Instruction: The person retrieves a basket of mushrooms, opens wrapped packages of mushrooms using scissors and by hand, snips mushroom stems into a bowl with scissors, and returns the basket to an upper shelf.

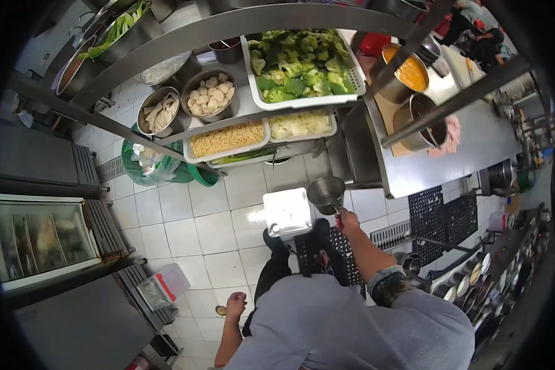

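My right hand (346, 221) is closed round the handle of a metal pot (326, 193), which hangs over the floor in front of me. Just left of the pot, a white rectangular tray (288, 213) shows bright with glare; what supports it cannot be made out. My left hand (236, 304) is at my left side with its fingers curled; whether anything is in them is too small to tell. Above the pot, a metal shelf holds a white basket of broccoli (305, 68) and a bowl of pale round pieces (211, 94).
Noodles (228, 141) fill a tray on the lower shelf. A steel table (450, 154) with pots stands at the right. A green bin (160, 163) and a glass-topped fridge (43, 237) are at the left. Black mats (444, 217) lie on the floor. People (478, 31) are at the far right.
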Demonstrator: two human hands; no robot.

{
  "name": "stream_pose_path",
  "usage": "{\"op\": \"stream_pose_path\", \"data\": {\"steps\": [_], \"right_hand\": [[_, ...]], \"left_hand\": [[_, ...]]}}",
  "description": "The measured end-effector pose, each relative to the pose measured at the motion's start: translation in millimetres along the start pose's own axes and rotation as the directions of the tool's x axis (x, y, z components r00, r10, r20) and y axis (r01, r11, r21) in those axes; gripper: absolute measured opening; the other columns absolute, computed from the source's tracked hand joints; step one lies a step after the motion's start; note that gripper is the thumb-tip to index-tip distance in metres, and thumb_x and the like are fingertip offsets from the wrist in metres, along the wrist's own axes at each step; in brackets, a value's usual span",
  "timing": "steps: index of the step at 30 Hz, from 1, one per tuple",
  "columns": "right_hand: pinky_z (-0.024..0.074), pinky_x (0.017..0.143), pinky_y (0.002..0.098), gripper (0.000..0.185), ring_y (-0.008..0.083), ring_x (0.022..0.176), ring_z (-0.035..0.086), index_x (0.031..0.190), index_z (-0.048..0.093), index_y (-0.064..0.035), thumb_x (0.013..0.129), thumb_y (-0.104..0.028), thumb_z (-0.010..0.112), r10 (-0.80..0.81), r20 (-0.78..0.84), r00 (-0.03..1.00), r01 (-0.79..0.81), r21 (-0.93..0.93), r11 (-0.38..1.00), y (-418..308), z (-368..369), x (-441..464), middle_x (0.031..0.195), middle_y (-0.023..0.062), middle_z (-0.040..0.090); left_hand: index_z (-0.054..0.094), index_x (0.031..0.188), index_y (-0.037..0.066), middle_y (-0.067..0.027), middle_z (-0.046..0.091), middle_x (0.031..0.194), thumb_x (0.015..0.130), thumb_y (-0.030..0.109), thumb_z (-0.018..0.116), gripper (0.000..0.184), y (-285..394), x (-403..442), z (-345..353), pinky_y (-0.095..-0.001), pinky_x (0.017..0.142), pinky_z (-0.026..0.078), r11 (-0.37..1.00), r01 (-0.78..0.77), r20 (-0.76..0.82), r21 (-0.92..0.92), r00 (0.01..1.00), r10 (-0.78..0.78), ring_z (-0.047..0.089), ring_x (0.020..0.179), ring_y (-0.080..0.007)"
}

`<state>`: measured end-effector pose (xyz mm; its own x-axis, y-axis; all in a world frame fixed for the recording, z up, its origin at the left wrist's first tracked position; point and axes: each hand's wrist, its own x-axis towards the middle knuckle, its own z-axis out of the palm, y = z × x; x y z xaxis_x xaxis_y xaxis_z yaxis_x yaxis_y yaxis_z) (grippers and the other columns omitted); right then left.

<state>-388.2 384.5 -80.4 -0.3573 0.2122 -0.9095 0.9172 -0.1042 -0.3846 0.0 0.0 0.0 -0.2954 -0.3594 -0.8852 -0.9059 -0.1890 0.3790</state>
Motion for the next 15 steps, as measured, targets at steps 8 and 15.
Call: {"op": "stream_pose_path", "data": {"steps": [8, 15], "right_hand": [[0.0476, 0.050, 0.0267, 0.037, 0.0087, 0.050, 0.057, 0.094, 0.064, -0.0068, 0.101, -0.043, 0.056, 0.016, 0.300, 0.954, -0.148, 0.423, 0.894, -71, 113, 106, 0.071, 0.0001, 0.066], [0.0473, 0.050, 0.0277, 0.047, 0.0099, 0.048, 0.054, 0.090, 0.064, -0.0046, 0.100, -0.050, 0.054, 0.013, 0.445, 0.896, -0.190, 0.354, 0.916, -113, 193, 222, 0.063, -0.0016, 0.062]], "left_hand": [[0.063, 0.111, 0.001, -0.0070, 0.067, 0.089, 0.094, 0.027, 0.063, 0.031, -4, -40, 31, -0.0298, 0.061, 0.051, 0.956, -0.021, -0.202, -0.292, 0.979, -0.041, 0.066, 0.078, -0.0165], [0.064, 0.110, 0.003, -0.0069, 0.068, 0.093, 0.094, 0.024, 0.063, 0.027, -143, -58, 96, -0.0323, 0.065, 0.054, 0.942, 0.284, -0.093, -0.178, 0.948, -0.303, 0.068, 0.079, -0.0187]]}}
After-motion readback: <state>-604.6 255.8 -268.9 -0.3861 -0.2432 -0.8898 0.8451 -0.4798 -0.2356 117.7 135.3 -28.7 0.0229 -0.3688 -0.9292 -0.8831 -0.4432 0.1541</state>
